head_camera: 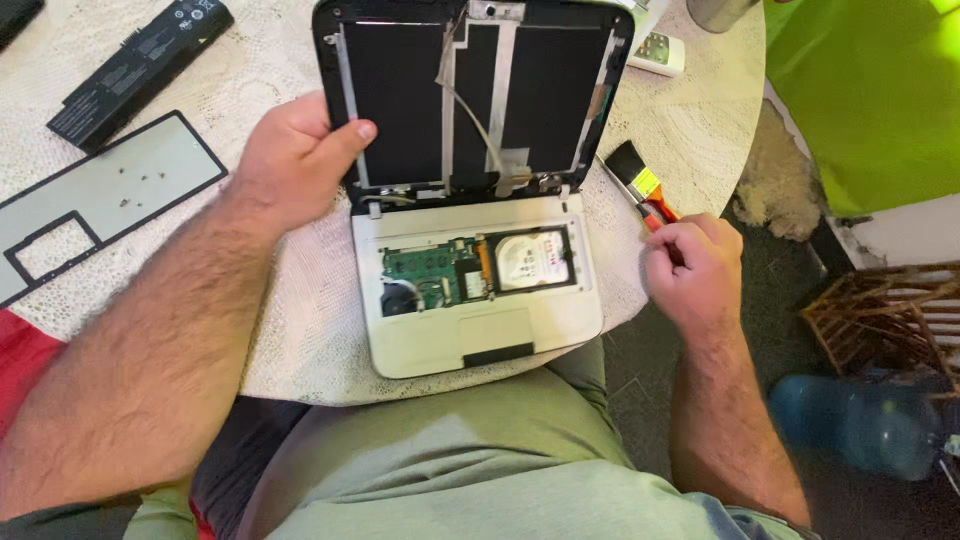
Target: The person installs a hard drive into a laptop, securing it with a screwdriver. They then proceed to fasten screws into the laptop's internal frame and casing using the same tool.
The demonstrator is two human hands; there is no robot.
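Head view: round lace-covered table; left grip holds laptop lid, right grip clasps brush.

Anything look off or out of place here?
Yes. The laptop is stripped: keyboard gone, board and drive bare. The lid, held by the left hand, has no bezel, and a flat cable hangs loose. Small screws lie scattered on the removed frame.
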